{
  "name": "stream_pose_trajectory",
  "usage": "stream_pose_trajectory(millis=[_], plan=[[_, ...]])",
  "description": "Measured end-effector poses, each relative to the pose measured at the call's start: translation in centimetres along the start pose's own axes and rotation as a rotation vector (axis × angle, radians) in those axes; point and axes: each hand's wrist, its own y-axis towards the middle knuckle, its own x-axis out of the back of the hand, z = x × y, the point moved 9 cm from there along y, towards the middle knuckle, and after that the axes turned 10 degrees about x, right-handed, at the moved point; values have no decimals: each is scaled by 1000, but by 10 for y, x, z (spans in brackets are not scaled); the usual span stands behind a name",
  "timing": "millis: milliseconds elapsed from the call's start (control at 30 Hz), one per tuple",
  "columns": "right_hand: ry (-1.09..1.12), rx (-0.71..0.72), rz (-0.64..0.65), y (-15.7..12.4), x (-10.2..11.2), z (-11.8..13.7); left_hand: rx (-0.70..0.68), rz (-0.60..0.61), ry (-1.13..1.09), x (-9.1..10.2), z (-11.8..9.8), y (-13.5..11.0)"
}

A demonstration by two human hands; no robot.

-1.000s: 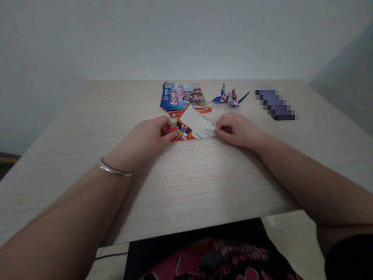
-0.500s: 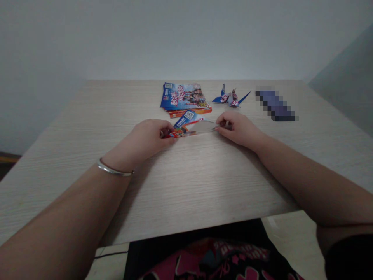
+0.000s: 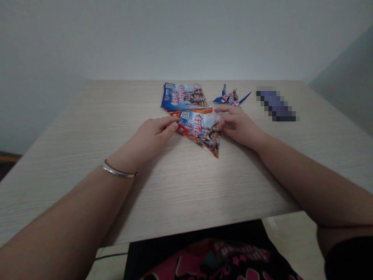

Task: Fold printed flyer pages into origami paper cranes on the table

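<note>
A colourful printed paper folded into a triangle (image 3: pixel 202 133) lies on the light wooden table (image 3: pixel 186 182), its point aimed toward me. My left hand (image 3: pixel 151 137) pinches its left corner with thumb and fingers. The paper's right corner is pinched by my right hand (image 3: pixel 237 125). A silver bracelet (image 3: pixel 118 171) sits on my left wrist.
A stack of printed sheets (image 3: pixel 183 98) lies just behind the folded paper. Folded paper cranes (image 3: pixel 230 97) stand to its right. A dark blurred object (image 3: pixel 276 105) lies at the far right. A wall rises behind the table.
The paper has been flipped over toward me. Its white back showed before; now the printed side faces up with the point nearer me. Both hands shifted slightly away from me.
</note>
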Motion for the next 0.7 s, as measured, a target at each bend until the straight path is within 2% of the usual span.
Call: stream_pose_trajectory(millis=[167, 333, 400, 533, 700], plan=[[-85, 2, 19, -2, -1, 2, -46, 14, -7, -3, -4, -1], [-201, 87, 61, 2, 1, 27, -114, -74, 28, 2, -13, -5], [-160, 171, 140, 5, -5, 42, -125, -93, 54, 2, -15, -7], [-70, 365, 324, 4, -22, 66, -217, -51, 38, -2, -19, -10], [-104, 394, 420, -1, -34, 66, -368, 16, -3, -5, -21, -11]])
